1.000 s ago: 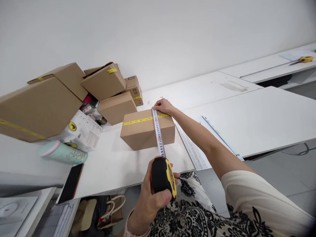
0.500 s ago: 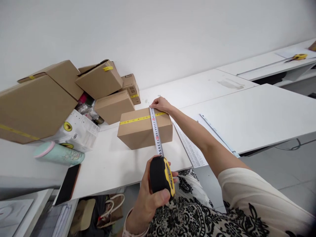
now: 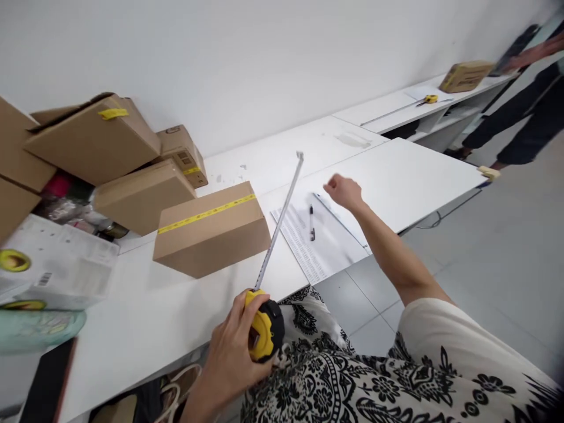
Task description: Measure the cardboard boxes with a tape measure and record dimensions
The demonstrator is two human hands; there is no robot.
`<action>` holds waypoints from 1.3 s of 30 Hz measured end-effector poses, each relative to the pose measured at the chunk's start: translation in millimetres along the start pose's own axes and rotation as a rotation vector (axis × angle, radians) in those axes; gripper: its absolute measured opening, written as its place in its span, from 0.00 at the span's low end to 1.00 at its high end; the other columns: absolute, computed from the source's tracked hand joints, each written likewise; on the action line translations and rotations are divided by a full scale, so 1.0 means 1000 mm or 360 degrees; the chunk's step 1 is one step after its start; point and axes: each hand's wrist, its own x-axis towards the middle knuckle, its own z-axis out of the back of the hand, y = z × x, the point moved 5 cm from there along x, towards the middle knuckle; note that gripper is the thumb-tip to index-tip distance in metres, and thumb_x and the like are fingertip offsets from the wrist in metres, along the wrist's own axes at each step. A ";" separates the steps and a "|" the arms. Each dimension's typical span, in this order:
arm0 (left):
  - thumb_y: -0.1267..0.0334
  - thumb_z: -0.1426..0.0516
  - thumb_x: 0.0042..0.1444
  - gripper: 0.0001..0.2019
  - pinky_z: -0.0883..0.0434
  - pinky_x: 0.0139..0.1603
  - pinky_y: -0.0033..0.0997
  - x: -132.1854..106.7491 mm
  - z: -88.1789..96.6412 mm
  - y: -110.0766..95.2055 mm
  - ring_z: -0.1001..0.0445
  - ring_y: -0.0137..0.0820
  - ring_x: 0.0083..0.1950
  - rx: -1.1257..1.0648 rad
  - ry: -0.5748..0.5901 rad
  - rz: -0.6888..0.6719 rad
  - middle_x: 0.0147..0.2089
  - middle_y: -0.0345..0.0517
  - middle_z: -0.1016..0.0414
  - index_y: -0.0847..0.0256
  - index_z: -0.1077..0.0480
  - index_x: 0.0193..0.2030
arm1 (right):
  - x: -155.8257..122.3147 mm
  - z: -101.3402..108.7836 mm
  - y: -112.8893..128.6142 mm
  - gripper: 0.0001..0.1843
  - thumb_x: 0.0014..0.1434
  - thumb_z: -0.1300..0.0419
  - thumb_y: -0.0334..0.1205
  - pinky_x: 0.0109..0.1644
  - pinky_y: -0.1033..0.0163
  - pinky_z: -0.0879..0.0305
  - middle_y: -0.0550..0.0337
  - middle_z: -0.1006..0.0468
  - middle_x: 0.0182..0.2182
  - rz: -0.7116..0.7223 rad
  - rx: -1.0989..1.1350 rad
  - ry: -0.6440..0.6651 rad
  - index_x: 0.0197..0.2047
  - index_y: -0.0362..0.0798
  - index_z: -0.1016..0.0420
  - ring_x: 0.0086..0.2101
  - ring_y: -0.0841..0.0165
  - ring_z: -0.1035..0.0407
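My left hand (image 3: pixel 235 338) is wrapped round a yellow and black tape measure (image 3: pixel 267 329) near the table's front edge. Its blade (image 3: pixel 279 226) sticks out up and away, the hooked end free in the air. Apart from the blade, my right hand (image 3: pixel 346 191) is closed, slightly blurred, with nothing visible in it, above the right part of the papers. A closed cardboard box (image 3: pixel 211 229) with yellow tape along its top sits left of the blade. Under and beside the blade lie printed sheets (image 3: pixel 324 264), with a black and clear pen (image 3: pixel 312 223) on them.
Several cardboard boxes (image 3: pixel 141 200) are stacked at the left, by a white avocado-print box (image 3: pixel 57 264), a mint bottle (image 3: pixel 42 329) and a dark phone-like slab (image 3: pixel 48 382). Far right are another tape measure (image 3: pixel 430 98), a small carton (image 3: pixel 466 76) and a person's legs (image 3: pixel 529 126).
My right hand has let go of the tape's end and moved right, off the box. My left hand has turned the tape measure, swinging the blade off the box. The view has shifted right.
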 end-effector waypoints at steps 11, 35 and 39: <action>0.72 0.44 0.45 0.39 0.26 0.53 0.44 0.041 -0.003 0.064 0.29 0.49 0.62 0.0826 0.0536 0.0197 0.70 0.54 0.41 0.52 0.42 0.68 | -0.041 -0.044 -0.081 0.15 0.62 0.41 0.52 0.39 0.56 0.40 0.47 0.22 0.43 -0.0118 -0.0263 0.0303 0.45 0.49 0.31 0.43 0.55 0.29; 0.58 0.43 0.60 0.36 0.45 0.73 0.56 0.087 -0.016 0.053 0.53 0.53 0.78 0.0689 0.0111 -0.0078 0.77 0.63 0.50 0.63 0.47 0.72 | -0.043 -0.074 0.005 0.15 0.65 0.51 0.27 0.46 0.53 0.37 0.48 0.21 0.35 0.1412 -0.0562 0.0810 0.38 0.48 0.24 0.41 0.58 0.32; 0.59 0.47 0.66 0.30 0.44 0.74 0.51 0.115 -0.059 0.006 0.52 0.43 0.78 0.0279 0.0065 -0.0248 0.76 0.58 0.45 0.60 0.48 0.72 | -0.040 -0.056 -0.006 0.10 0.65 0.50 0.41 0.41 0.56 0.36 0.52 0.23 0.34 0.0769 0.0159 0.0355 0.37 0.48 0.29 0.33 0.63 0.31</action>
